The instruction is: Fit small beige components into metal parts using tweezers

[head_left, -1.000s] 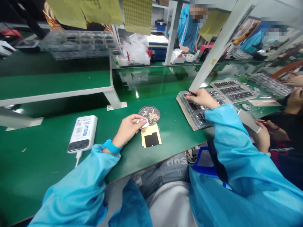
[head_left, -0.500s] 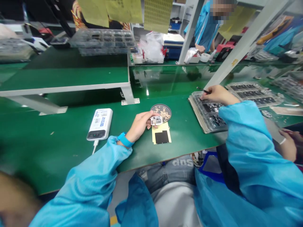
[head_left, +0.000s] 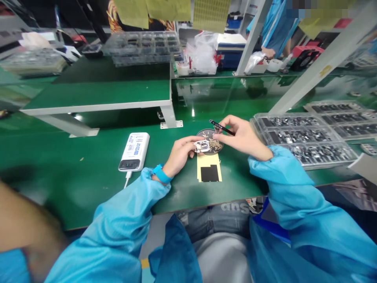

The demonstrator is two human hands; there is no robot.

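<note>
A small white-framed device housing [head_left: 202, 146] is pinched in the fingers of my left hand [head_left: 180, 154], held over the near left edge of a round dark tray. My right hand [head_left: 243, 135] grips black tweezers [head_left: 224, 128] pointing left above the same tray. Something small shows by its fingertips, too small to name. Beige bits lie scattered in the round tray [head_left: 220, 148], partly hidden by both hands. Just below the tray lies a yellow sheet [head_left: 200, 162] with a black rectangular piece [head_left: 209, 174] on it.
A clear compartment box [head_left: 352, 154] full of small metallic parts stands right, with another parts box [head_left: 347, 114] behind. A white power bank [head_left: 134, 151] with a cable lies left. A raised green shelf [head_left: 118, 92] carries clear trays. A co-worker's arm [head_left: 32, 220] shows lower left.
My right hand has moved left from the compartment box to above the round tray, tweezers still in it. The left hand still holds the housing. The whole view has shifted somewhat.
</note>
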